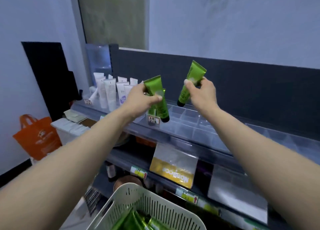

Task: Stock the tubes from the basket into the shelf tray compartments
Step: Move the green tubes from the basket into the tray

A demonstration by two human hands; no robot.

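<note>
Both hands were busy: left hand [143,98] pinched a glossy green plastic tube with black cap [155,84], cap-down, at 10 o'clock of the clear acrylic divided shelf tray [188,124]; right hand [202,89] gripped a second green tube [189,84], tilted, cap just above the tray's back cells at 12 o'clock. Spare green tubes [136,221] lay in the cream slotted plastic basket [161,208] at 6 o'clock. Best approach, probably: straighten each tube, lower it cap-first into one free cell, don't nudge neighbours.
</note>
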